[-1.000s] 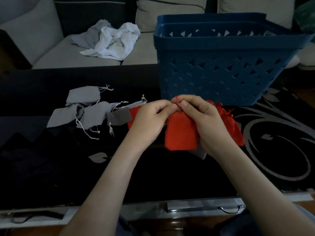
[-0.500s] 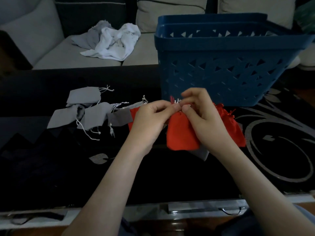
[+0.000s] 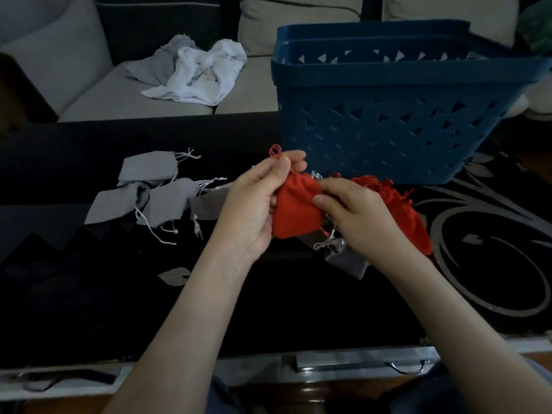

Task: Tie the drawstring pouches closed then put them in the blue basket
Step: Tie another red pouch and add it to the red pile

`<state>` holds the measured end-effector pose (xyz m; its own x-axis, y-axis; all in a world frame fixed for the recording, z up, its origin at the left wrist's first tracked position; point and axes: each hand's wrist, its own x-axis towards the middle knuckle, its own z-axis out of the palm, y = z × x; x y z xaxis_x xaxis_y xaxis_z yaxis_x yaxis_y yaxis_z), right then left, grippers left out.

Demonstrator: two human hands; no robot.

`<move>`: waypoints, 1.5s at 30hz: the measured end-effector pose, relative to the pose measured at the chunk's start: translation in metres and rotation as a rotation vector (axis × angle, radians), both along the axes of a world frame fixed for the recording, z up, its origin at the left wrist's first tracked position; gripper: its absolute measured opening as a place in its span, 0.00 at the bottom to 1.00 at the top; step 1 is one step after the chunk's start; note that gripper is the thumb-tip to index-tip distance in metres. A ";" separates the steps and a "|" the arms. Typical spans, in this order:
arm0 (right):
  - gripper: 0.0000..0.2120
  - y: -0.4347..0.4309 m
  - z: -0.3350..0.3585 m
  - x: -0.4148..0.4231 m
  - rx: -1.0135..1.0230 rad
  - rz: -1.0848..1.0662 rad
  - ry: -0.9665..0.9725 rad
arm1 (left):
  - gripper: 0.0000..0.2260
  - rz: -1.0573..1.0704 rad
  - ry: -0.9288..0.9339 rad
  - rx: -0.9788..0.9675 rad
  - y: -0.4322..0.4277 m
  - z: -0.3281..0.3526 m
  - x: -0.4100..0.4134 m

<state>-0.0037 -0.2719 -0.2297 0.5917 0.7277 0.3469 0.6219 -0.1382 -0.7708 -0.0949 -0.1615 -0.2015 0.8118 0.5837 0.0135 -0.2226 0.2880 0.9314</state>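
Note:
A red drawstring pouch (image 3: 294,209) is held between both hands above the dark table. My left hand (image 3: 257,201) pinches its red drawstring, whose loop (image 3: 275,151) sticks up above my fingers. My right hand (image 3: 355,216) grips the pouch's right side with the thumb pressed on the cloth. More red pouches (image 3: 400,210) lie behind my right hand. Several grey pouches (image 3: 149,186) with white strings lie to the left. The blue basket (image 3: 397,109) stands upright just behind the hands.
A grey pouch (image 3: 346,258) lies under my right hand. The dark table (image 3: 89,294) has a silver floral pattern on the right. A sofa behind carries a heap of white and grey cloth (image 3: 194,73). A metal edge runs along the table's near side.
My left hand has pulled the red drawstring up and to the left, and the pouch's mouth has gathered. My right hand dropped from the pouch's top to its right side.

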 end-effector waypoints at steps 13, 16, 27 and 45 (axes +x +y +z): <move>0.11 -0.014 0.009 0.011 -0.036 0.008 0.333 | 0.03 -0.087 0.246 0.291 0.007 -0.005 -0.005; 0.14 -0.012 0.007 0.008 0.115 0.010 0.632 | 0.05 -0.083 0.291 0.312 0.005 -0.009 -0.003; 0.08 -0.005 0.007 -0.003 0.162 0.119 0.458 | 0.11 -0.025 0.295 0.387 -0.004 -0.019 0.008; 0.07 0.003 0.000 -0.008 0.151 -0.164 0.241 | 0.12 0.083 0.286 0.620 -0.011 -0.029 0.012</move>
<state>-0.0118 -0.2691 -0.2293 0.7752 0.5667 0.2791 0.3978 -0.0946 -0.9126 -0.0825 -0.1730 -0.2307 0.7860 0.5980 0.1572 0.0578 -0.3242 0.9442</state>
